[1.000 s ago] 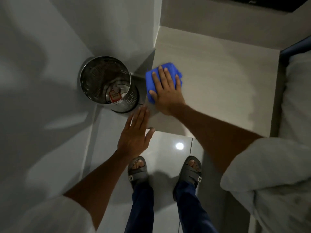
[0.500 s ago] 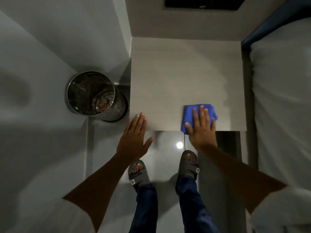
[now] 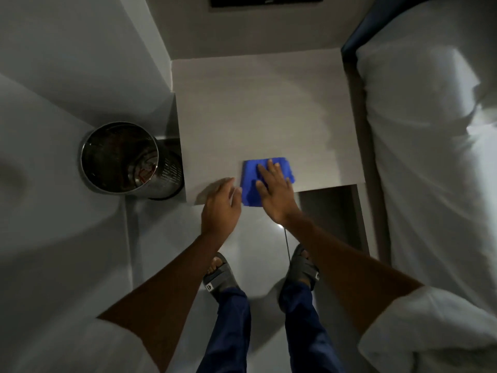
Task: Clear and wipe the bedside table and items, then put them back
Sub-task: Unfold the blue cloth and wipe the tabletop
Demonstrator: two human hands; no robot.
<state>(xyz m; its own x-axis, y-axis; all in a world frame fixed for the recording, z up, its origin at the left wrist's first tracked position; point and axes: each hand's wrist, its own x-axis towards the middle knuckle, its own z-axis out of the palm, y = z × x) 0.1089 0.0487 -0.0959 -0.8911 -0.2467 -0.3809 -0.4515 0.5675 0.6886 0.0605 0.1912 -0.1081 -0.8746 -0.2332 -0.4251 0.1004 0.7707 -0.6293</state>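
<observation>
Our right hand (image 3: 274, 195) lies flat with fingers (image 3: 265, 170) spread and pressed on the blue cloth (image 3: 254, 181), gripping nothing, at the near edge of the bedside surface (image 3: 255, 109). Our left hand (image 3: 220, 205) hovers open and empty just left of the cloth, at that same edge. The unwiped stretch lies away from the fingers, toward the wall, so the right hand should lead; a steel bin (image 3: 126, 160) stands to the left.

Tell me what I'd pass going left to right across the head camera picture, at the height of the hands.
Metal bin → left hand, at the bedside table's front edge → blue cloth → right hand, flat on the cloth → white bed.
</observation>
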